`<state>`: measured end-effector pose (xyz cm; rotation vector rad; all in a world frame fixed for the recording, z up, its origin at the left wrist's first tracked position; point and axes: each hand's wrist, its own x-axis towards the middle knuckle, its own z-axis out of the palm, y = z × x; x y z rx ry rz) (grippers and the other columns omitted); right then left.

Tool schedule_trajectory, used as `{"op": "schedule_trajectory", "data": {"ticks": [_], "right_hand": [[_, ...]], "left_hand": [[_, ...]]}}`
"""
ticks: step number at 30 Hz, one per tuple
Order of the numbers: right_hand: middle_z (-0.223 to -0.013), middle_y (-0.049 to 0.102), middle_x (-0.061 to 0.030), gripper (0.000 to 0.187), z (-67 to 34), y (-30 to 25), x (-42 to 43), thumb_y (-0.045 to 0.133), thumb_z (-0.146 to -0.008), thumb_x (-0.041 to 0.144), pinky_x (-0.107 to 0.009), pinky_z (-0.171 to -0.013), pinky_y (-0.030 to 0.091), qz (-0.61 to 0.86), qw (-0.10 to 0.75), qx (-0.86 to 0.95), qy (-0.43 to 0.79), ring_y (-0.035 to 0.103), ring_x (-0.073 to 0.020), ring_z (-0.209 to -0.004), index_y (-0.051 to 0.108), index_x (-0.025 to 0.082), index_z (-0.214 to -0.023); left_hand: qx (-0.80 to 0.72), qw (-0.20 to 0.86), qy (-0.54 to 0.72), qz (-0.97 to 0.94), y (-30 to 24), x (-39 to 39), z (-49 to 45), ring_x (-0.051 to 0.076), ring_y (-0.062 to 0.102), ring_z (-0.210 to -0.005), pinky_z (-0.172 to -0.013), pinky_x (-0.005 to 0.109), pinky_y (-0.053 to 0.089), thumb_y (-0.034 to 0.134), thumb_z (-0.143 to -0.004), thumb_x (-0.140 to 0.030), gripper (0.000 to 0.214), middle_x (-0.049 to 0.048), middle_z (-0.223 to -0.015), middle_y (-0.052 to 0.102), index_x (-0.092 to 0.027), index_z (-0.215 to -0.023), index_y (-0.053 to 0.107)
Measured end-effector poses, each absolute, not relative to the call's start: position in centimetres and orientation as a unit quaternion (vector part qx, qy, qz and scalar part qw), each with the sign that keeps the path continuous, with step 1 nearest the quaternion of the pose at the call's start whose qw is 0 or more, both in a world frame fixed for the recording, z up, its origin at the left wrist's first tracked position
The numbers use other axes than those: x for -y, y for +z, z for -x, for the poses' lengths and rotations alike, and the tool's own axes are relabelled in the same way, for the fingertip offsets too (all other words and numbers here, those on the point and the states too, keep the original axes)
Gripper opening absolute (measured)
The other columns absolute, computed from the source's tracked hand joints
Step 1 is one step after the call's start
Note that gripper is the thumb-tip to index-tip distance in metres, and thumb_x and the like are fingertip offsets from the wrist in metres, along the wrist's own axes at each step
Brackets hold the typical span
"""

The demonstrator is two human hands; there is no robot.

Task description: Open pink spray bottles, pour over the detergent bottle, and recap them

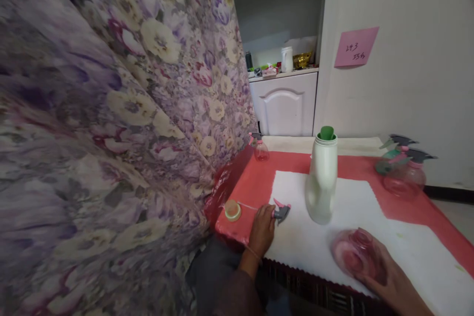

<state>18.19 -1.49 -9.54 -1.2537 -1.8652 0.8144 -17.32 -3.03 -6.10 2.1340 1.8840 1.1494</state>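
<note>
My left hand (pixel 262 231) is closed around the collar of a grey-and-pink trigger spray head (pixel 283 211), low over the table. Its thin clear tube sticks out leftward from under my fingers. On the right, my right hand (pixel 388 271) grips a round, see-through pink bottle (pixel 353 253); the bottle has no sprayer on it and is tilted, its open neck showing. Between the hands and farther back stands a tall pale-green jug (pixel 323 185) with a green piece (pixel 326 133) in its mouth. A round lid (pixel 233 211) lies left of my left hand.
A pink spray bottle (pixel 261 150) stands at the back left. Two more, one green (pixel 385 163) and one pink (pixel 405 180), stand at the right. White cloth (pixel 292 247) lies over the red cover (pixel 244 182). A floral curtain (pixel 148 108) hangs close on the left.
</note>
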Motion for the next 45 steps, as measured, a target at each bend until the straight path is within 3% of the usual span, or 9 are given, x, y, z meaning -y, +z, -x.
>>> {"op": "schedule_trajectory", "data": {"ticks": [11,17,28,34,45], "right_hand": [[-0.145,0.047,-0.0193,0.085,-17.9,-9.8,1.1,0.065,-0.073,0.057,-0.050,-0.112,0.040,0.486,0.359,0.728,0.324,0.046,-0.0374,-0.133,0.031,0.018,-0.141],[-0.149,0.043,-0.0158,0.083,-17.2,-8.1,1.4,0.067,-0.075,0.050,-0.051,-0.116,0.035,0.461,0.370,0.727,0.349,0.042,-0.0334,-0.137,0.029,0.022,-0.142],[-0.147,0.046,-0.0163,0.078,-16.6,-5.6,1.8,0.069,-0.073,0.042,-0.048,-0.114,0.039,0.434,0.405,0.705,0.388,0.046,-0.0320,-0.135,0.035,0.022,-0.140],[-0.148,0.047,-0.0114,0.080,-16.6,-6.1,1.7,0.070,-0.073,0.039,-0.048,-0.115,0.037,0.399,0.424,0.707,0.402,0.046,-0.0305,-0.135,0.034,0.025,-0.142],[-0.149,0.043,-0.0147,0.082,-17.0,-5.7,1.8,0.071,-0.073,0.040,-0.051,-0.115,0.035,0.397,0.421,0.705,0.410,0.044,-0.0310,-0.137,0.032,0.024,-0.143]], "left_hand": [[-0.622,-0.014,0.382,-0.683,-7.0,2.9,17.6,0.025,0.055,-0.112,-0.100,0.047,0.048,0.048,-0.081,-0.006,0.044,0.0103,-0.115,0.062,-0.020,-0.122,0.054],[-0.622,-0.058,0.375,-0.685,-7.3,2.2,18.1,0.025,0.058,-0.109,-0.096,0.049,0.051,0.047,-0.083,-0.010,0.036,0.0111,-0.111,0.063,-0.019,-0.117,0.055],[-0.621,-0.126,0.378,-0.675,-7.9,1.6,18.6,0.027,0.060,-0.111,-0.097,0.051,0.052,0.048,-0.086,-0.015,0.033,0.0117,-0.114,0.064,-0.019,-0.117,0.056],[-0.624,-0.135,0.365,-0.678,-7.5,1.6,18.5,0.027,0.059,-0.112,-0.097,0.052,0.052,0.049,-0.086,-0.016,0.035,0.0118,-0.117,0.063,-0.020,-0.120,0.054],[-0.624,-0.117,0.360,-0.684,-6.5,1.6,18.2,0.025,0.060,-0.105,-0.095,0.047,0.053,0.048,-0.085,-0.012,0.031,0.0096,-0.109,0.064,-0.019,-0.114,0.056]]}}
